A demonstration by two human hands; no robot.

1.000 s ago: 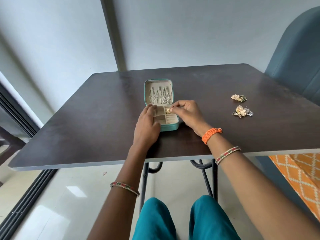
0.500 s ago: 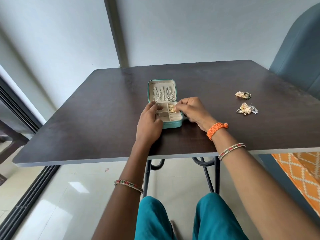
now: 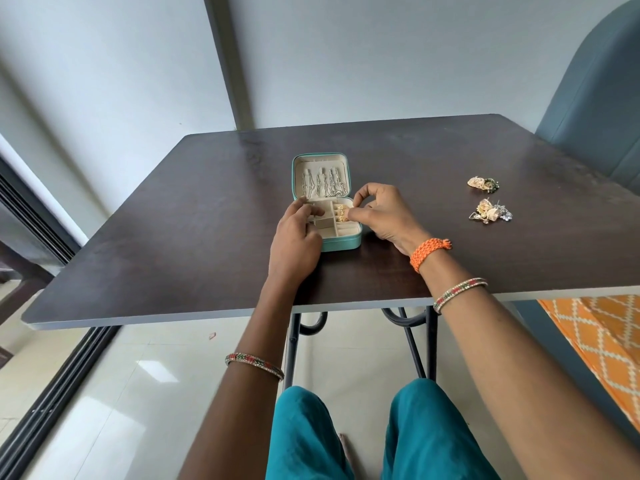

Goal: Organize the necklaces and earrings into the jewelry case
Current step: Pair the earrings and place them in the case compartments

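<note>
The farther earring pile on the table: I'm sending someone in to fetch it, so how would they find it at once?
On the dark table, look right of the open teal jewelry case, toward the blue chair. Two loose earring piles lie there; take the farther pile. It is smaller, gold with a green touch, whereas the nearer pile is bigger and has silver pieces.

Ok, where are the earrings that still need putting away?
In the head view, two loose earring clusters lie on the table's right side, well right of the jewelry case.
</note>
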